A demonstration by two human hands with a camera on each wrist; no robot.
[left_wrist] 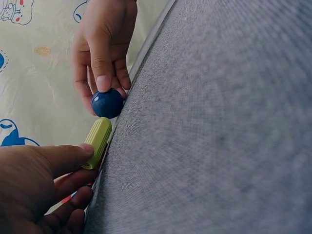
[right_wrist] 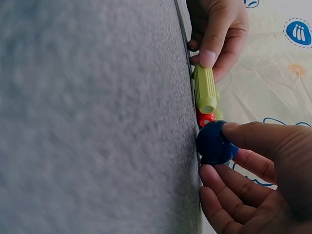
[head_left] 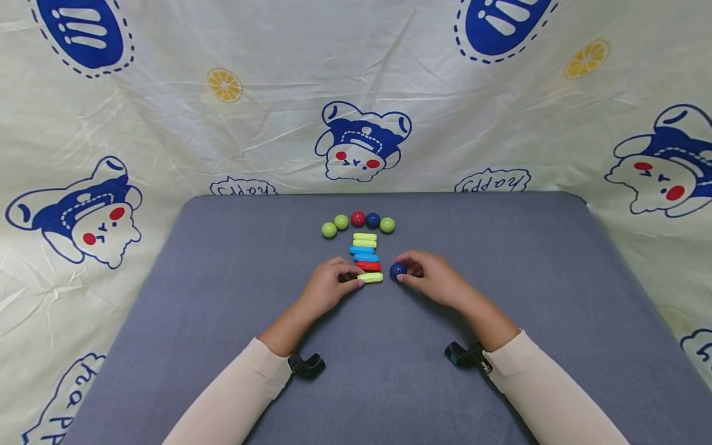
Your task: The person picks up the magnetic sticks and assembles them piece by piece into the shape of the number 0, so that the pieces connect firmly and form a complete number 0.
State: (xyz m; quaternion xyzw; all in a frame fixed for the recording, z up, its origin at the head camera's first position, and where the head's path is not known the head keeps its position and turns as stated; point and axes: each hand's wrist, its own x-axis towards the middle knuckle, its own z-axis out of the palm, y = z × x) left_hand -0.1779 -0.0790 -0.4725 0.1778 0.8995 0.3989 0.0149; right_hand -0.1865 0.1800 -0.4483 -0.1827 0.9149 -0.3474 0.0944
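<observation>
On the grey mat [head_left: 222,296] lies a column of short sticks [head_left: 365,250]: yellow-green, blue, red, and a yellow-green stick [head_left: 371,277] nearest me. My left hand [head_left: 329,285] pinches that nearest stick [left_wrist: 98,141] at its left end. My right hand [head_left: 431,278] holds a dark blue ball [head_left: 397,270] between thumb and fingers, just right of the stick. The wrist views show the blue ball [left_wrist: 107,103] [right_wrist: 214,143] almost touching the stick's end [right_wrist: 205,89]. Beyond the column sits an arc of balls [head_left: 358,222]: green, red and blue.
A cream cloth [head_left: 356,93] printed with blue cartoon figures covers the wall behind and the sides of the mat. Black wrist straps [head_left: 305,364] show at both cuffs. Bare mat lies on either side of the hands.
</observation>
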